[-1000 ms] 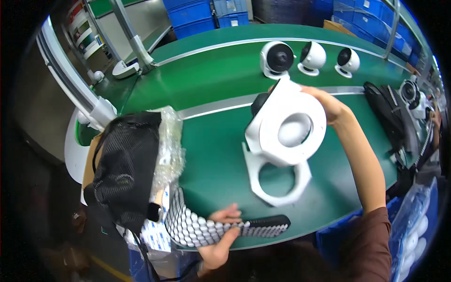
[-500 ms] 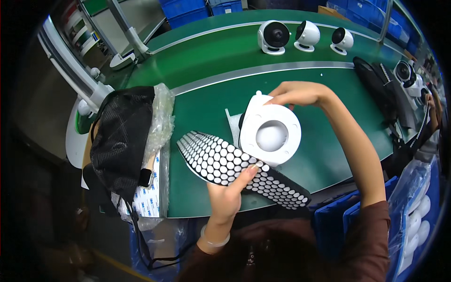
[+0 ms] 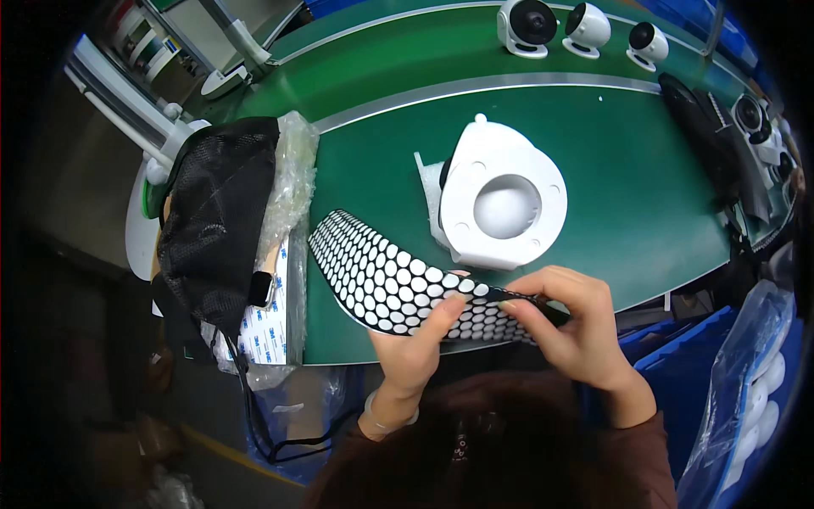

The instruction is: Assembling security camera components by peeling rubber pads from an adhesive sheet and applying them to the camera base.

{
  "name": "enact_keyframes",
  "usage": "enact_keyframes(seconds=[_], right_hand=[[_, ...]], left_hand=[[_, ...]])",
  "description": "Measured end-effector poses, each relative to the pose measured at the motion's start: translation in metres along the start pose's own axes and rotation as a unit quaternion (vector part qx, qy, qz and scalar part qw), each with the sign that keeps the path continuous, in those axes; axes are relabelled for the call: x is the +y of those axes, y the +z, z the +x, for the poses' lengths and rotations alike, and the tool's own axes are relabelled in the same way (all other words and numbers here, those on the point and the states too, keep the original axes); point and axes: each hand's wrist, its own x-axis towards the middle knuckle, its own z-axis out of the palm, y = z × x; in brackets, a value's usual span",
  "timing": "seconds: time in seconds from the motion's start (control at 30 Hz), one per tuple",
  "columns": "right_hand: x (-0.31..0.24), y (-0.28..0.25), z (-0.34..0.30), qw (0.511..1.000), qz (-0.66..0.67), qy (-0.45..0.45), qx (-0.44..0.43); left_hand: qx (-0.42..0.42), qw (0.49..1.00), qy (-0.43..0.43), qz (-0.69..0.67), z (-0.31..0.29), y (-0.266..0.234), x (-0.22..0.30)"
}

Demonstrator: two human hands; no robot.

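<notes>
My left hand [image 3: 407,360] grips a curved black sheet of round white stickers [image 3: 373,276], its thumb pressed on the dotted face. At the sheet's right part, my right hand [image 3: 581,331] pinches the edge between thumb and fingers. Just beyond the sheet, a white camera [image 3: 547,191] lies on the green table with its round base ring facing up. A rounded white surface shows through the ring's opening. Under the camera's left side sits a piece of pale foam [image 3: 431,204]. The camera's lens side is mostly hidden.
Three white cameras with black fronts [image 3: 532,24] stand on the raised green shelf [image 3: 407,55]. A black mesh bag [image 3: 225,212] and bubble wrap [image 3: 292,178] lie at left. Black bags [image 3: 699,136] and more cameras are at right. Blue bins [image 3: 678,356] stand at lower right.
My right hand has left the white camera and come down to pinch the right part of the sticker sheet. My left hand keeps its hold. The view has shifted slightly.
</notes>
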Motion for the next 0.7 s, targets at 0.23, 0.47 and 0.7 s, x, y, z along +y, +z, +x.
enact_keyframes(seconds=[0.23,0.47,0.7], right_hand=[[0.003,0.003,0.000,0.998,0.061,-0.011,0.016],[-0.003,0.002,-0.001,0.971,-0.106,-0.158,0.142],[-0.003,0.002,-0.001,0.952,-0.137,-0.207,0.176]], left_hand=[[-0.002,0.998,0.044,0.049,-0.014,0.006,-0.013],[-0.029,0.982,0.099,0.159,-0.022,0.010,-0.015],[-0.043,0.954,0.175,0.239,-0.023,0.012,-0.019]])
